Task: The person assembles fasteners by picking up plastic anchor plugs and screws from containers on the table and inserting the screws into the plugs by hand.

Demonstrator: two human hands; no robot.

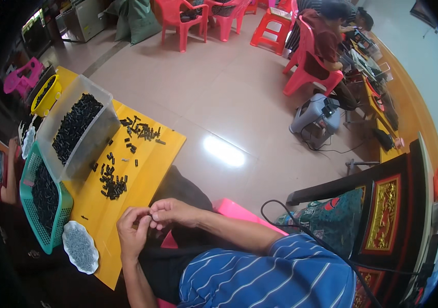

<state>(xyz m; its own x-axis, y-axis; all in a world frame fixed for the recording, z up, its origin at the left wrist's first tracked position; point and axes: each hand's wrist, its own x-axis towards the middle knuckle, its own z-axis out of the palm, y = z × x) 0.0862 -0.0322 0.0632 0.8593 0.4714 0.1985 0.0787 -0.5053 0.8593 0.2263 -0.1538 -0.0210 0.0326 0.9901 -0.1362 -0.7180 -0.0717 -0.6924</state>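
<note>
While the left hand [133, 226] and right hand [169, 212] pinch a small, mostly hidden dark piece [150, 217] beside the desk [155, 164], it appears light, stiff, and best gripped along its sides.

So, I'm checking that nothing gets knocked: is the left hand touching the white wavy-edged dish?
Apart. The head view shows a strip of yellow tabletop between the left hand and the white dish.

Yellow wooden tabletop [101, 220]: translucent plastic bin [93, 141], green perforated basket [64, 213], white scalloped dish [94, 259] along left; small black cylindrical pieces [113, 190] loose in two clusters.
</note>
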